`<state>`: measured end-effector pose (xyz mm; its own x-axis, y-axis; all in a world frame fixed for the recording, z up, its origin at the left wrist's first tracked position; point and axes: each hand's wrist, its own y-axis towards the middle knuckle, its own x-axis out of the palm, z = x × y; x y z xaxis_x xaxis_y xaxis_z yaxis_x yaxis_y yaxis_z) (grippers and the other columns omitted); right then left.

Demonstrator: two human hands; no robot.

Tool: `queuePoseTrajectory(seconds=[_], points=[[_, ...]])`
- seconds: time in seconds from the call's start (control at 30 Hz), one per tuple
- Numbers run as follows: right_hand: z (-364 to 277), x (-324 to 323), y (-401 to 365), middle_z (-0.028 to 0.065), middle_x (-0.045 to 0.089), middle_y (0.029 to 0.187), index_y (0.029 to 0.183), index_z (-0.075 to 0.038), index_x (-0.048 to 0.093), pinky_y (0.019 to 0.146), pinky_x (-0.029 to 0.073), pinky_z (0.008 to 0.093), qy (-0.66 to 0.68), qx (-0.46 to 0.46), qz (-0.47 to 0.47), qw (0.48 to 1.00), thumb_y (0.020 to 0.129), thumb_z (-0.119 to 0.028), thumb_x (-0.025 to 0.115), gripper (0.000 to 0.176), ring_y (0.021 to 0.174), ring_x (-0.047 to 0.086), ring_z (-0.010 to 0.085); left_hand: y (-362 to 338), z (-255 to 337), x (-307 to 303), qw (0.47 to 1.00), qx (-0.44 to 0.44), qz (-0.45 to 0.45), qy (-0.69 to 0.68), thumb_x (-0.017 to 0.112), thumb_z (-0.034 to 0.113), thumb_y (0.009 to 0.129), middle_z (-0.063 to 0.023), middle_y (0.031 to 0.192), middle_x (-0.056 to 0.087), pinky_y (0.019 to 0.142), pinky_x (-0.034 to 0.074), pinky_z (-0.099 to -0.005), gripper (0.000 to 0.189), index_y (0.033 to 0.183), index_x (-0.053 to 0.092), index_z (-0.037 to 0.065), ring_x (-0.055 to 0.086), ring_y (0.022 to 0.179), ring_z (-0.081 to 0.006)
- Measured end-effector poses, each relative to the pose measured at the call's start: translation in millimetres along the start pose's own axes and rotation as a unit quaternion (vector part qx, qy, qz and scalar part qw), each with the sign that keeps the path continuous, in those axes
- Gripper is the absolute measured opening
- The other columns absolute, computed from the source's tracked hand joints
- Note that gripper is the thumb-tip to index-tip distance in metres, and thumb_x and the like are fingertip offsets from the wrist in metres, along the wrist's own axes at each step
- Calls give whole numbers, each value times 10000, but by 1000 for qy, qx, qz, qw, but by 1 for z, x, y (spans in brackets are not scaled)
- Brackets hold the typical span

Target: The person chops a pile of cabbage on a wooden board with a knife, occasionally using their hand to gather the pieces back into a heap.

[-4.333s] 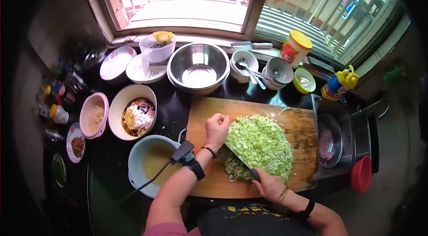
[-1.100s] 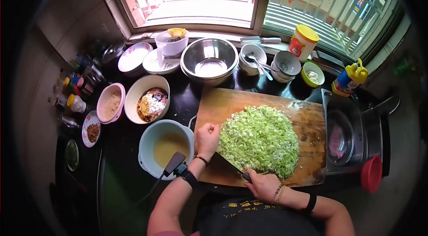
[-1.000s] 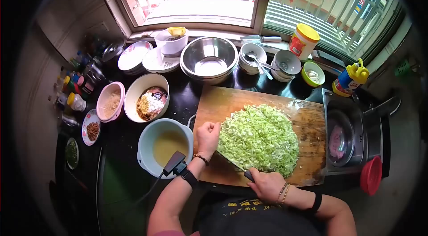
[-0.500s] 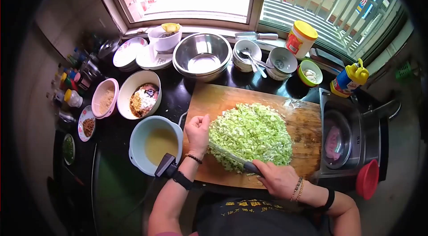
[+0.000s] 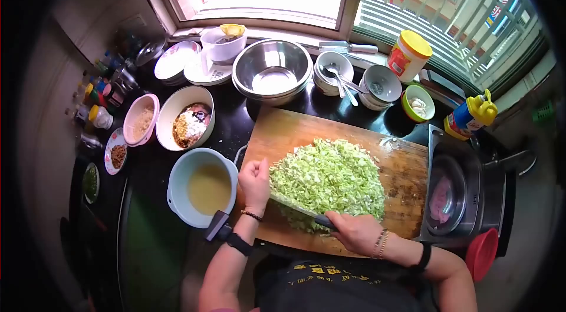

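Slanting away leftward to its tip, the knife (image 5: 303, 210) is gripped in the right hand (image 5: 357, 233). The left hand (image 5: 254, 185) is curled, hold unclear.

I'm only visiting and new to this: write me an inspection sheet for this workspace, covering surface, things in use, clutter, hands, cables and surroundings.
Surface: wooden cutting board on a dark countertop
Job's things: heap of chopped greens on the board; knife at its near left edge
Clutter: pale blue bowl of cloudy liquid left of the board; white bowl of mixed ingredients; steel bowl behind
Hands: right hand grips the knife's handle; left hand curled closed by the blade's far end, contact unclear
Cables: nothing seen; a dark device sits by the left wrist
Surroundings: barred window behind; metal sink right of the board
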<state>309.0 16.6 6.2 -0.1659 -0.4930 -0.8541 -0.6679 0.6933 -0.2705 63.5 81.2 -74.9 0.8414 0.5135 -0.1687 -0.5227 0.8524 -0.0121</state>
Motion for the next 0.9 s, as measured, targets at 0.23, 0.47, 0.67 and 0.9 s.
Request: queuePoseTrajectory(seconds=[0.23, 0.47, 0.67, 0.9], points=[[22, 6, 7, 115, 577, 762, 1084, -100, 411, 503, 477, 407, 12, -54, 15, 998, 838, -245, 550, 317, 591, 598, 303, -9, 9, 0, 999, -19, 27, -23, 590, 145, 855, 59, 549, 484, 411, 256, -193, 218, 687, 541, 14, 376, 467, 4], [35, -40, -4, 98, 579, 719, 1002, -99, 419, 478, 471, 402, -67, -30, -47, 996, 840, -260, 563, 270, 567, 589, 307, -26, 1, 30, 996, -26, 30, -75, 592, 123, 850, 76, 542, 454, 414, 252, -190, 206, 682, 530, 22, 366, 467, 13], [65, 5, -12, 99, 584, 702, 1016, -102, 423, 488, 472, 408, -33, -54, 25, 998, 832, -260, 569, 283, 587, 595, 306, -36, 6, 36, 1000, -3, -7, -28, 594, 89, 845, 78, 533, 458, 408, 245, -184, 204, 668, 522, 17, 364, 460, 19], [46, -75, -6, 90, 587, 688, 992, -90, 425, 480, 463, 403, -88, -43, -27, 995, 853, -294, 556, 279, 571, 595, 296, -14, 15, 53, 998, -7, 18, -63, 599, 122, 844, 77, 534, 461, 415, 259, -188, 215, 677, 535, 4, 355, 462, 9]])
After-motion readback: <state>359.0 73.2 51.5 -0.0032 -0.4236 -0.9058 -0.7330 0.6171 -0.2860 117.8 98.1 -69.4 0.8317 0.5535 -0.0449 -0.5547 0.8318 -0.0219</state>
